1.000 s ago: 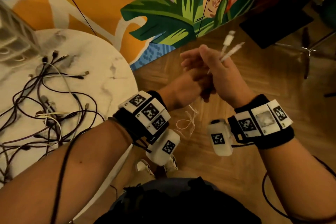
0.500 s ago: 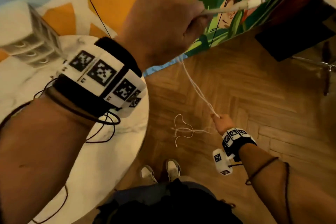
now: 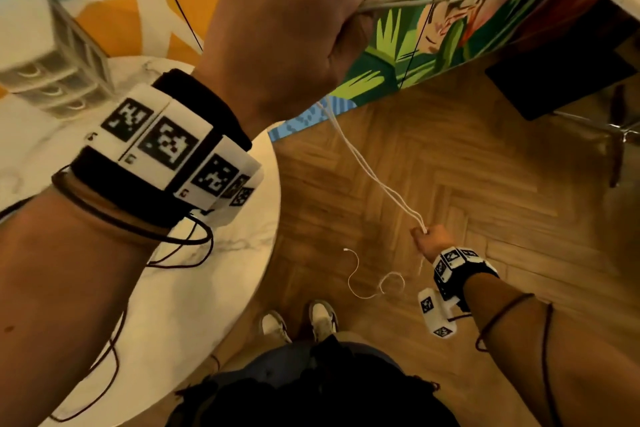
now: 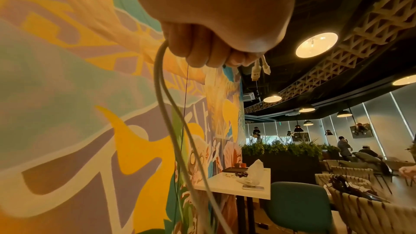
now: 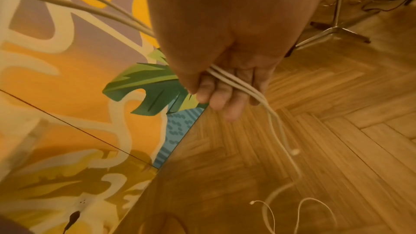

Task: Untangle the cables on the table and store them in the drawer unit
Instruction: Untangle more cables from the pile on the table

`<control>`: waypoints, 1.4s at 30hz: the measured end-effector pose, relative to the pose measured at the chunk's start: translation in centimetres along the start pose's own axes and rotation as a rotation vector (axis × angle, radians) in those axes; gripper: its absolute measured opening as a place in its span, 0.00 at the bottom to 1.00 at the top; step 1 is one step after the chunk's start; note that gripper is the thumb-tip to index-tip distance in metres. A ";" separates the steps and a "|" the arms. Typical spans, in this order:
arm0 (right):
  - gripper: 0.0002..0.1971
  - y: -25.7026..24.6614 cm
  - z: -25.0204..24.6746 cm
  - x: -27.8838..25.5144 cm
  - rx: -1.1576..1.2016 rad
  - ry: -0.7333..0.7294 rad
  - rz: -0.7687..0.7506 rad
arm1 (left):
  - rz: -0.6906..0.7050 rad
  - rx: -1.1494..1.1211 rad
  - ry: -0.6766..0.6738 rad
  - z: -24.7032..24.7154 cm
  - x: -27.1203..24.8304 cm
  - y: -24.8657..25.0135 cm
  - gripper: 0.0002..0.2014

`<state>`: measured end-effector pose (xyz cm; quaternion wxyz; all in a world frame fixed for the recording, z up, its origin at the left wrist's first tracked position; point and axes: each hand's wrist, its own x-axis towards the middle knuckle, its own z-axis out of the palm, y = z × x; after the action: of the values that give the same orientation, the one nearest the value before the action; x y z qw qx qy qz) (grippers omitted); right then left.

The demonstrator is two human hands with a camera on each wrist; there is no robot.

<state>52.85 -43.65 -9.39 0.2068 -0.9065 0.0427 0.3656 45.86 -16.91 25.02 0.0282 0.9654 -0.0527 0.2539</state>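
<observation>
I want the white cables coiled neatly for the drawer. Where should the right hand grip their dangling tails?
Probably just below the right hand, where both white cables run side by side; come from above, since the tails curl loose lower down.

We see bare forearms, no sleeves. Around our left wrist [image 3: 166, 146] sits a broad black band carrying white panels printed with black square marker codes, three in a row facing the head camera and more curling round the side. A thin dark cord [image 3: 138, 229] loops the forearm just behind it and trails down. Our right wrist [image 3: 457, 267] wears the same black band with white coded panels, plus a small white camera block [image 3: 434, 315] hanging beneath, also marked. A dark cord [image 3: 502, 315] winds along that forearm. Below: dark clothing [image 3: 311, 392] and pale shoes [image 3: 322, 319].
</observation>
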 end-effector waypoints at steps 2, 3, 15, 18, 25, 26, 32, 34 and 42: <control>0.19 0.0 -0.3 -0.1 -0.054 -0.028 -0.017 | 0.007 -0.051 0.032 0.4 0.0 0.6 0.19; 0.16 0.0 -0.5 -0.1 -0.091 -0.048 -0.037 | 0.007 -0.104 0.036 0.7 0.0 1.0 0.16; 0.20 -11.5 -8.0 -9.8 0.520 -0.209 -0.779 | -0.451 -1.190 -0.357 7.4 -2.5 3.9 0.21; 0.28 -14.9 -10.0 -13.9 0.864 -0.439 -0.922 | -0.488 -1.234 -0.436 8.2 -3.7 3.9 0.17; 0.26 -19.5 -9.6 -15.9 0.659 -0.351 -0.878 | -0.660 -1.256 -0.486 9.0 -5.7 4.3 0.09; 0.27 -19.7 -9.4 -15.9 0.666 -0.353 -0.861 | -0.693 -1.258 -0.479 9.1 -5.8 4.3 0.08; 0.24 -20.7 -8.9 -15.4 0.706 -0.257 -0.780 | -0.455 -0.839 -0.506 10.0 -7.1 2.6 0.13; 0.22 -20.8 -9.1 -15.0 0.762 -0.224 -0.750 | -0.474 -0.730 -0.336 9.7 -7.3 1.9 0.14; 0.11 -20.6 -5.3 -15.3 0.539 -0.244 -0.949 | -0.161 -0.167 -0.210 6.8 -3.9 2.1 0.14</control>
<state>49.81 -28.13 11.56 0.5765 -0.6926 -0.3022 0.3110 45.56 -19.19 17.19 0.1229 0.9821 0.0011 0.1430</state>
